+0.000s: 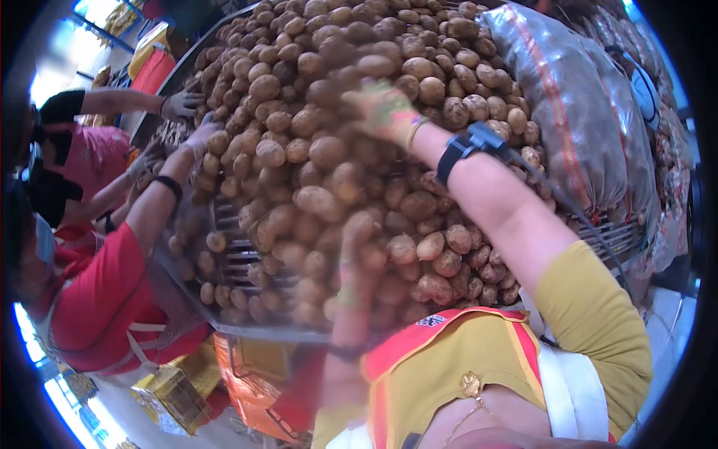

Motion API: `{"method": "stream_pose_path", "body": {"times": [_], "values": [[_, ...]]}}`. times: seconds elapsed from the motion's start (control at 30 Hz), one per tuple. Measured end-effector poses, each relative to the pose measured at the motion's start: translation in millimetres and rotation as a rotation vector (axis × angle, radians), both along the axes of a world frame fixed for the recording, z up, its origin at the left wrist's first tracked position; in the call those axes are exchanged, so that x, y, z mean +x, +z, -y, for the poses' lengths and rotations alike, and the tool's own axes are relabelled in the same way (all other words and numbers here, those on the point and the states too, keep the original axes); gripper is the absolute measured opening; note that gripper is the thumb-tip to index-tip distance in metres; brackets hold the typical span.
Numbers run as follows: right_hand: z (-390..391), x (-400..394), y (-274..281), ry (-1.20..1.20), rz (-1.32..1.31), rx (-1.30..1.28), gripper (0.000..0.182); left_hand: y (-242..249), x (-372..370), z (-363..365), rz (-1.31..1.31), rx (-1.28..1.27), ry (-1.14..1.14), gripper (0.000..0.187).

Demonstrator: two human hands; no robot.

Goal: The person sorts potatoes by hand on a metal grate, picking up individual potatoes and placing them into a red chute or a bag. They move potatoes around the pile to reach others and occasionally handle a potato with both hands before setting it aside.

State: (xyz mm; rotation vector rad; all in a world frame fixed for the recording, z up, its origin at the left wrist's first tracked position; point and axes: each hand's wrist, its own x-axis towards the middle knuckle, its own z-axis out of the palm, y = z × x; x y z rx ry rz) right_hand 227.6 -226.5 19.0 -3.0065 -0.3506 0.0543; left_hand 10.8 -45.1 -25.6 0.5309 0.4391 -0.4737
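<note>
A large heap of brown, soil-marked potatoes [318, 200] covers a slatted metal table [232, 258]. My right hand [383, 112], in a stained yellow-green glove, reaches across the upper part of the heap. Its fingers point left over the potatoes, somewhat blurred, and seem stretched out. Nearer my body, my left hand [351, 277] is among the potatoes at the front of the heap. Motion smears its fingers, so I cannot see whether a potato is in them. Several potatoes around both hands are blurred too.
Full mesh sacks [557, 105] stand along the right side. At the left, a co-worker in a red shirt [112, 299] and another in pink [97, 153] reach gloved hands onto the heap. Yellow crates [172, 396] and an orange sack [250, 389] are below the table edge.
</note>
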Motion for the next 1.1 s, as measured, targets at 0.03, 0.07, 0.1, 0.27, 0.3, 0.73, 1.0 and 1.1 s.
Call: {"method": "stream_pose_path", "body": {"times": [0.03,0.07,0.1,0.27,0.3,0.73,1.0,1.1], "values": [[3.0,2.3,3.7,0.042,0.007,0.011,0.056,-3.9,-1.5,-1.3,-0.018,-0.058,-0.003,0.03],[3.8,3.4,8.8,0.078,0.016,0.025,0.055,-13.5,-4.5,-5.2,-0.071,-0.141,-0.022,0.029],[-4.1,-7.9,30.8,0.053,-0.074,-0.047,0.056,-19.6,-6.6,-8.0,-0.118,-0.223,-0.05,0.028],[6.9,-35.5,-33.8,0.251,0.006,0.635,0.06,37.3,6.8,-11.0,0.227,0.313,-0.084,0.031],[-1.2,-53.7,-29.8,0.18,0.035,0.504,0.061,53.0,18.0,-10.3,0.323,0.446,-0.071,0.032],[18.8,-54.5,33.1,0.078,-0.016,0.738,0.034,103.3,184.8,-20.1,1.11,1.649,-1.111,0.042],[-82.1,25.8,13.0,0.139,-0.11,0.069,0.037,103.4,57.8,-38.2,0.89,1.547,-0.651,0.033],[-84.6,20.9,-9.6,0.141,0.002,-0.014,0.033,74.1,3.0,-64.0,0.74,1.252,-0.36,0.034]]}}
